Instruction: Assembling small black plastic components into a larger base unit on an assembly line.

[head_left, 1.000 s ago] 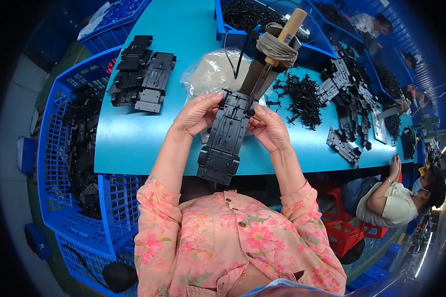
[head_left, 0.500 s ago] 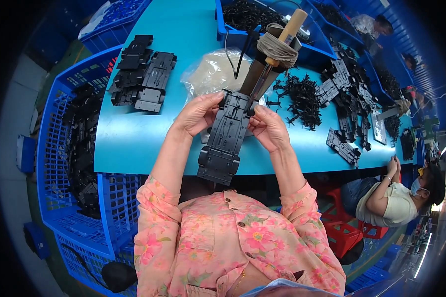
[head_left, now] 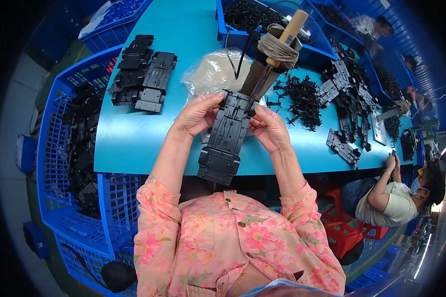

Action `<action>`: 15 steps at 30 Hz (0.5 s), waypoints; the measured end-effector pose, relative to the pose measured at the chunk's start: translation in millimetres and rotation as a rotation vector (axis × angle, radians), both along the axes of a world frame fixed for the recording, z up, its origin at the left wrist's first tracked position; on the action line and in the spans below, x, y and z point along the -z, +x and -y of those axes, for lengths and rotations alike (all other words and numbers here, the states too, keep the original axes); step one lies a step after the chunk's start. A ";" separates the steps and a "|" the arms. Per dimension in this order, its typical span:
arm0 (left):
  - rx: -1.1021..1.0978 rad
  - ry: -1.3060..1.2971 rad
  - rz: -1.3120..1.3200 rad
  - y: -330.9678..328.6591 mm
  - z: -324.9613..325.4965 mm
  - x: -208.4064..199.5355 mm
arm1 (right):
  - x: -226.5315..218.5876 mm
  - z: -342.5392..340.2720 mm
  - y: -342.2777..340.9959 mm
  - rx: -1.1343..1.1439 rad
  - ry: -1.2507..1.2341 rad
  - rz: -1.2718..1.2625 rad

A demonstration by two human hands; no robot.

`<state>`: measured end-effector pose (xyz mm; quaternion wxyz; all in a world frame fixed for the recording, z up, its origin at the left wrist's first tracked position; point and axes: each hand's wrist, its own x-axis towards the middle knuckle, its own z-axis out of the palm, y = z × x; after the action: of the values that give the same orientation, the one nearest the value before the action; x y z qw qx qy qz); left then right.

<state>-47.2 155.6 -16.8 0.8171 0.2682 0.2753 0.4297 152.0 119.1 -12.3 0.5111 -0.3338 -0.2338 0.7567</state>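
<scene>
Between my two hands I hold a long black plastic chassis plate (head_left: 225,136), its wide end toward my body. My left hand (head_left: 201,113) pinches its far left corner with thumb and fingers. On the far right corner, my right hand (head_left: 269,127) has the thumb on top and fingers curled beneath. The plate's far end lies under the tip of a wooden-handled tool, likely a soldering iron (head_left: 292,27), bound with cloth in a dark stand (head_left: 255,72). Exactly how the tip meets the plate is hard to make out. A clear plastic bag (head_left: 213,74) lies behind my left hand.
Stacked black plates (head_left: 156,76) lie at the table's left. Right of the stand are a heap of small black parts (head_left: 302,101) and a pile of plates (head_left: 347,94). A blue basket (head_left: 52,163) stands left, a blue bin (head_left: 228,32) behind. A co-worker (head_left: 391,200) sits right.
My hands and the plate stay practically still. The co-worker at the right has shifted their hands slightly.
</scene>
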 end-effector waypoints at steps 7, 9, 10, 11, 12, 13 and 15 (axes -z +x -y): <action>0.020 0.007 -0.004 0.3 -0.4 -0.5 | 3.8 -0.8 1.2 -0.008 0.000 0.011; 0.025 0.001 -0.008 -0.1 -0.2 -0.8 | 3.4 -0.8 0.6 -0.007 -0.001 0.011; 0.024 0.003 -0.002 -0.5 0.0 -0.2 | 3.2 -0.6 0.2 -0.005 -0.003 0.011; 0.024 0.005 0.003 -0.6 -0.2 -0.3 | 2.1 -0.4 0.0 -0.005 -0.002 0.011; 0.025 0.006 0.004 -0.6 -0.2 -0.1 | 1.2 0.1 -0.3 -0.004 0.001 0.009; 0.020 0.001 0.003 -0.4 0.0 0.5 | 0.8 0.5 -0.5 -0.004 0.004 0.009; 0.017 -0.001 0.003 0.5 -0.1 -0.6 | 0.8 0.5 0.1 0.002 0.005 0.005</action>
<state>-46.7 155.7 -16.2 0.8214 0.2692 0.2719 0.4229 152.0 118.6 -13.1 0.5121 -0.3347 -0.2366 0.7548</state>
